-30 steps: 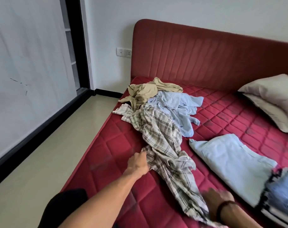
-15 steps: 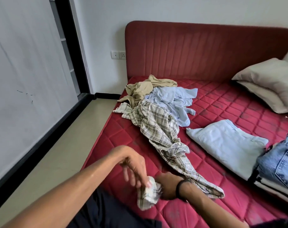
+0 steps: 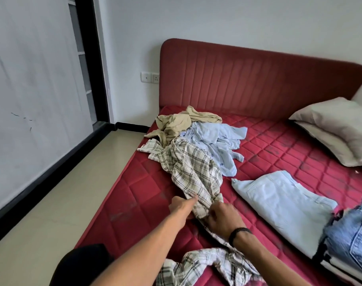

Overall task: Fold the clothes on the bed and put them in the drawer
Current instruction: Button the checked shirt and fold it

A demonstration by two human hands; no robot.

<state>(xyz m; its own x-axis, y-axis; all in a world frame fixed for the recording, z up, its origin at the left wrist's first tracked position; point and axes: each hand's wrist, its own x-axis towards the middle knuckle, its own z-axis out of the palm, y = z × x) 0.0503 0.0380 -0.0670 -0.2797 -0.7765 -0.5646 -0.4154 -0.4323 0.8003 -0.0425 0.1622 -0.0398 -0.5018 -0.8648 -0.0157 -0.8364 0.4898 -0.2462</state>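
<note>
From the head camera, a cream shirt with dark plaid lines [image 3: 191, 172] lies crumpled in a long rope across the red quilted mattress [image 3: 134, 195], running from the clothes heap at twelve o'clock down toward six o'clock, where its loose end bunches up near the bottom edge of the view. Both hands meet on its narrow middle. The left hand [image 3: 181, 205] grips the cloth from nine o'clock, thumb laid over the fabric. The right hand [image 3: 221, 215], a dark band at its wrist, grips the same bunched stretch from three o'clock, fingers curled around it.

At twelve o'clock of the plaid shirt, a tan garment [image 3: 176, 122] and a pale blue shirt [image 3: 215, 139] lie tangled, touching it. At three o'clock, apart from the hands, sits a folded pale blue garment [image 3: 279, 201], and past it, at the frame's right edge, folded blue denim [image 3: 349, 240] tops a stack. A grey pillow [image 3: 337, 126] rests near the red headboard [image 3: 248, 83]. No drawer shows.
</note>
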